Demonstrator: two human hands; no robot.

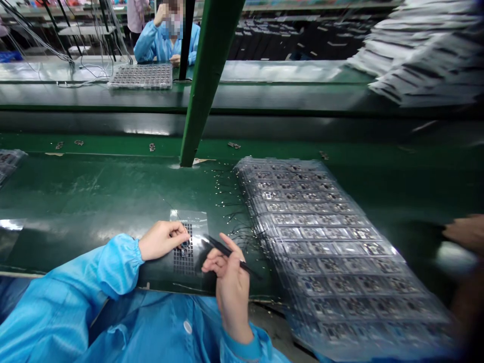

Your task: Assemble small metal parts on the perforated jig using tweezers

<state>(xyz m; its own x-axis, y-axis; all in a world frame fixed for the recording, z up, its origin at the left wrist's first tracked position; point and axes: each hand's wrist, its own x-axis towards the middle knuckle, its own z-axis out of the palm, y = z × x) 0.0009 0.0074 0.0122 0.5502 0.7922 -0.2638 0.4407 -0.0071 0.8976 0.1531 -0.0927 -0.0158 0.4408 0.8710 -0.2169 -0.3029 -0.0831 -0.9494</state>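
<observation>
My left hand is closed in a pinch at a small circuit board, partly hidden by the fingertips. Beneath it lies a clear sheet with rows of small black squares, flat on the green bench. My right hand, just right of the sheet, grips slim black tweezers between thumb and fingers; their narrow end points left toward the sheet and is blurred. To the right, a stack of clear plastic trays holds many small circuit boards, with thin black wires sticking out along its left side.
A green post rises from the bench ahead. Small metallic parts lie along the raised strip behind. Another person's hand shows at the right edge. Across the line sits a co-worker in blue behind a tray; white stacked packs stand at far right.
</observation>
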